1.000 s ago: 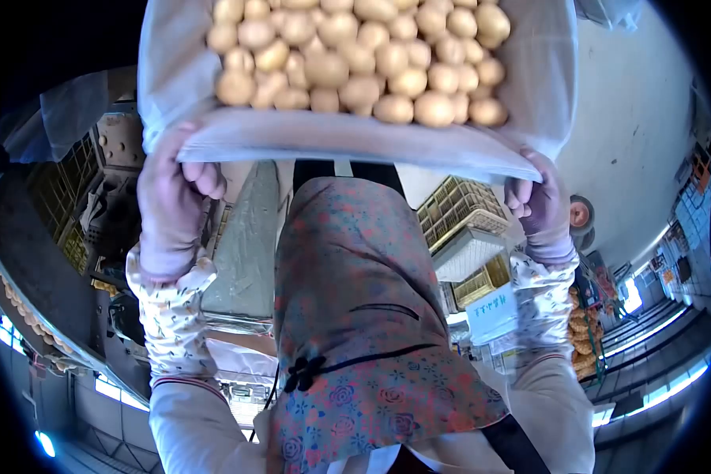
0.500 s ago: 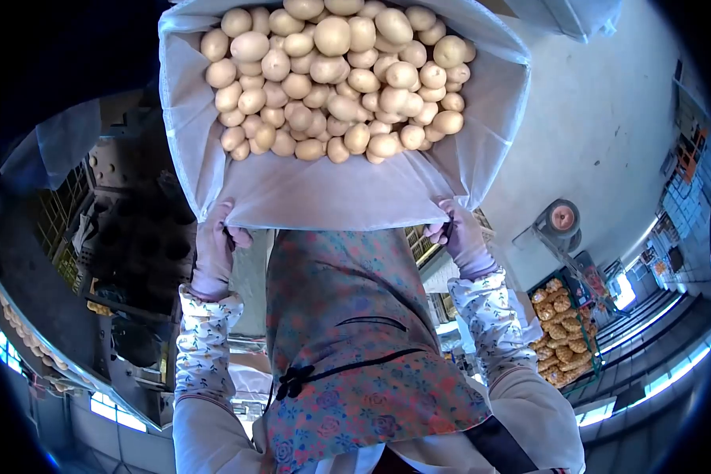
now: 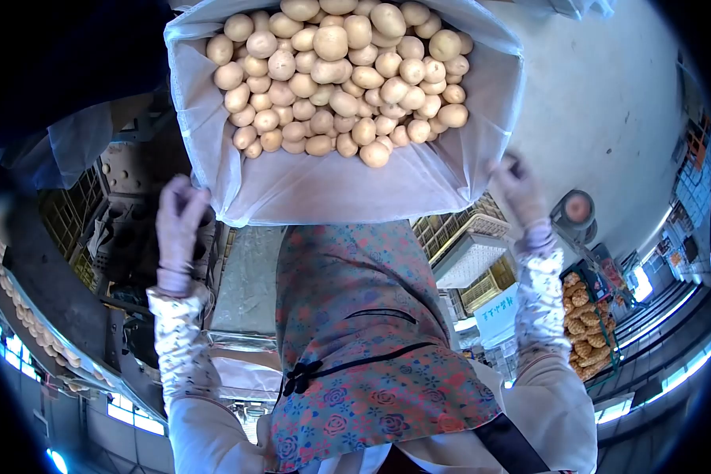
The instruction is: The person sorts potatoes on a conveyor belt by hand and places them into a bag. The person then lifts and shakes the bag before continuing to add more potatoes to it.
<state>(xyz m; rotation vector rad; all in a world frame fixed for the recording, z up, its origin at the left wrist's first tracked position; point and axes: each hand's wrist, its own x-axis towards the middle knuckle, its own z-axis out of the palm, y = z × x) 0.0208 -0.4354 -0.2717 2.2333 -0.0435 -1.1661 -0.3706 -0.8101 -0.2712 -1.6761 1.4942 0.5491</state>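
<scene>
A translucent plastic liner bag (image 3: 324,197), its mouth spread wide into a box shape, holds a heap of pale potatoes (image 3: 332,87). My left hand (image 3: 180,221), in a thin glove, is beside the liner's left edge, thumb and fingers apart. At the liner's right edge is my right hand (image 3: 521,193), also gloved and slightly blurred. Its fingers are bent, with a gap between them, and the fingertips are close to the film. Whether either hand touches the film is hard to tell. A floral apron (image 3: 363,316) covers my front, just below the liner's near edge.
Stacked crates (image 3: 474,253) stand behind my right forearm. Farther right are a wheel (image 3: 577,209) and a green-edged container of netted orange-brown produce (image 3: 588,324). Dark machinery (image 3: 134,245) lies left, beside a curved edge lined with round produce (image 3: 35,316).
Both hands have let go of the liner's near corners and moved outward and up along its sides. The near rim sits slightly higher in view, and the potatoes have shifted slightly.
</scene>
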